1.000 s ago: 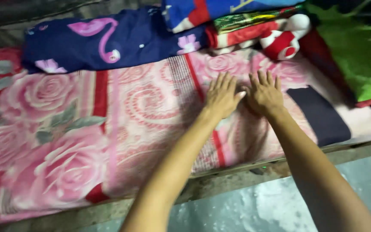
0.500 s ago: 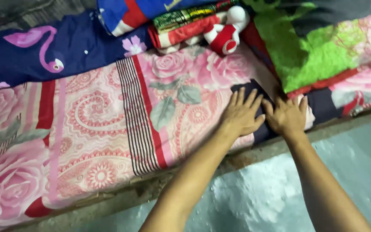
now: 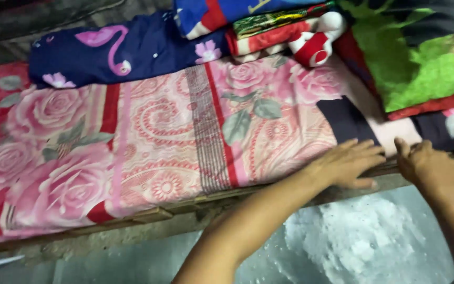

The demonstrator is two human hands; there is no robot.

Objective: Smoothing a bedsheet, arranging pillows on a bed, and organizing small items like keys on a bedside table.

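A pink blanket with a rose pattern (image 3: 174, 137) lies spread flat over a low wooden platform (image 3: 148, 218). My left hand (image 3: 345, 164) rests flat on the blanket's near right edge, fingers spread and pointing right. My right hand (image 3: 427, 164) sits just right of it at the same edge, fingers curled over the blanket's border where a dark blue panel (image 3: 345, 120) meets a pale strip. Whether the right hand pinches the cloth is unclear.
A navy flamingo-print cloth (image 3: 111, 50) lies along the far side. Folded blue, red and striped fabrics (image 3: 269, 26) are stacked at the back. A green blanket (image 3: 416, 63) lies at the right. A grey floor (image 3: 353, 247) runs below the platform.
Both hands slid rightward and toward the near edge of the blanket, from its middle to its right front border. The right hand's fingers went from flat to curled.
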